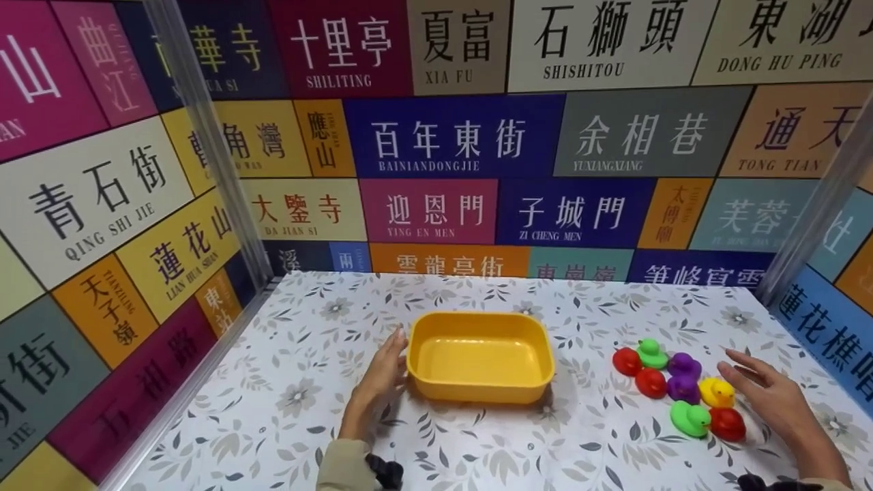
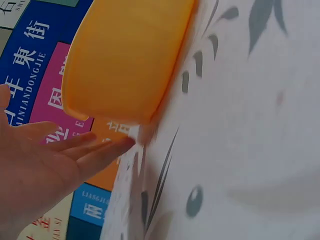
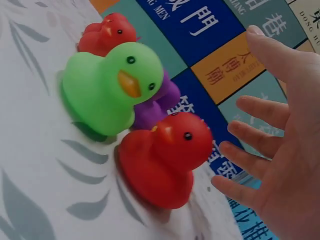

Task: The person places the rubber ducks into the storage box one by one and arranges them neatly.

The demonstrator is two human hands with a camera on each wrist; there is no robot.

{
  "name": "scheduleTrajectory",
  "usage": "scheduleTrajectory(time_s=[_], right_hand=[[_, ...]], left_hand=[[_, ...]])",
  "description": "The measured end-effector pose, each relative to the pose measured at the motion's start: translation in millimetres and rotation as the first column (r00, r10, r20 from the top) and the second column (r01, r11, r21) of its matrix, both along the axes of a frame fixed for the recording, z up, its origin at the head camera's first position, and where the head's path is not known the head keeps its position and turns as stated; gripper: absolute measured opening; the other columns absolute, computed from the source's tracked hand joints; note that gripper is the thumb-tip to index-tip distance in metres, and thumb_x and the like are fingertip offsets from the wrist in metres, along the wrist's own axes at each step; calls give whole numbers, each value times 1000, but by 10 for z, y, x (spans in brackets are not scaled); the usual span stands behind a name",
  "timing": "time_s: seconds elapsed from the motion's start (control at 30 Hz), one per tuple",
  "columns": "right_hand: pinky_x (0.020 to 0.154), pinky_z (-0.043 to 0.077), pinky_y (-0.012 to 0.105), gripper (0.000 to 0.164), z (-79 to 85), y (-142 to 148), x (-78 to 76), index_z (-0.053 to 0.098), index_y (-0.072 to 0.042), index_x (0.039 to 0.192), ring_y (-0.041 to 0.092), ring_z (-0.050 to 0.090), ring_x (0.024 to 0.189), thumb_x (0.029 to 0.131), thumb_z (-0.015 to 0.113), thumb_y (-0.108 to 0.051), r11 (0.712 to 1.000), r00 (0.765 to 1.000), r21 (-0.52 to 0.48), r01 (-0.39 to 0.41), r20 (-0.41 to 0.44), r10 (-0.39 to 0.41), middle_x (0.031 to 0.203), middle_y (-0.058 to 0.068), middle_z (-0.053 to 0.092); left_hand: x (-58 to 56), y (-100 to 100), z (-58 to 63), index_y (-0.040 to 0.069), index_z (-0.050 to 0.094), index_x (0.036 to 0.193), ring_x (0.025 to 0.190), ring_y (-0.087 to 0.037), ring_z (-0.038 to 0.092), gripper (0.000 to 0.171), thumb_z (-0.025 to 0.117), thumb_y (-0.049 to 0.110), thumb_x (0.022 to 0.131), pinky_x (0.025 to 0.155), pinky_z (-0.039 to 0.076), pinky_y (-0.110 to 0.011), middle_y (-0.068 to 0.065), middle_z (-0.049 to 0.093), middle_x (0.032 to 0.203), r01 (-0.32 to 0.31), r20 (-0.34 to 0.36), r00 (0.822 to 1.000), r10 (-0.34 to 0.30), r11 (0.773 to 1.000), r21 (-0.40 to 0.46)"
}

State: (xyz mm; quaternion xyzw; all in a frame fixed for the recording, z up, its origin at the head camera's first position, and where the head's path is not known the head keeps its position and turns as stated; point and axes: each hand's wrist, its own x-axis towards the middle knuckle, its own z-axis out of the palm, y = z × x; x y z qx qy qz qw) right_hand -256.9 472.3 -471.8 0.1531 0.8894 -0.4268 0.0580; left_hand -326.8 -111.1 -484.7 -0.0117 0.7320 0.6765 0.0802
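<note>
A yellow plastic basin stands upright on the table, its inside bare. At its left end is my left hand, fingers extended and fingertips close to the wall. The left wrist view has that hand with its palm showing and the basin just beyond. To the right lies a cluster of rubber ducks: red, green, yellow and purple, several in all. My right hand is spread beside the cluster, holding nothing. In the right wrist view, its fingers are near a red duck.
A white cloth with grey leaves and flowers covers the table. Behind it rises a wall of coloured place-name panels. Clear upright strips mark the corners at left and right. Table surface separates the basin from the ducks.
</note>
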Motion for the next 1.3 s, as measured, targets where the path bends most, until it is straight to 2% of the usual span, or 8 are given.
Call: scheduleTrajectory(time_s=[0.07,0.23,0.4,0.5,0.73,0.87,1.07,1.3], right_hand=[[112,24,76,100,-54,20,-3,7,-13,160,58,15,145,91,40,-77,999,1000,-45,19,22,-18,162,33,9],[115,28,69,97,-174,87,-8,8,-10,160,54,21,144,94,45,-70,988,997,-132,75,39,-71,164,31,5],[112,23,77,96,-254,154,-7,9,-9,161,55,16,144,95,50,-65,976,992,-185,111,78,-98,165,28,-1],[108,19,81,98,-281,184,-12,11,-10,161,56,12,144,92,52,-67,974,990,-197,109,105,-90,165,27,-3],[112,14,79,100,-361,220,-36,18,-8,159,55,13,145,89,60,-66,980,992,-171,98,91,-83,163,30,7],[117,13,75,99,-401,213,-49,21,-6,158,54,12,145,89,64,-62,974,991,-186,126,74,-114,163,31,8],[119,10,73,90,-453,213,-83,33,-8,155,53,15,142,88,68,-57,969,984,-172,176,72,-165,162,31,13],[116,21,71,94,-516,243,-128,36,-5,153,50,26,135,86,67,-62,978,983,-110,178,65,-171,158,33,24]], left_hand=[[7,19,-10,16,19,161,142,-42,43,82,33,68,99,114,41,-57,-19,34,161,17,19,1000,-17,1000,10],[16,45,-31,14,25,160,129,-37,58,68,35,53,105,104,50,-50,-23,41,156,14,37,999,-14,1000,-3],[32,44,-38,16,28,159,121,-33,63,60,39,43,106,103,52,-48,-26,47,150,1,62,998,-1,1000,2],[39,33,-47,12,28,159,119,-35,65,59,40,37,106,98,56,-45,-28,54,143,26,45,999,-28,999,29],[35,1,-72,10,31,157,106,-25,70,57,43,27,104,85,59,-35,-24,63,131,45,17,999,-46,998,43],[30,-11,-90,9,33,157,99,-21,68,54,42,20,105,82,59,-35,-24,59,137,45,-1,999,-45,998,46],[21,-27,-95,11,35,156,106,-27,68,53,43,16,104,83,60,-36,-25,52,145,47,-5,999,-46,997,53],[19,-27,-88,13,36,156,114,-32,67,53,43,16,104,85,60,-37,-23,53,145,35,1,999,-35,999,33]])
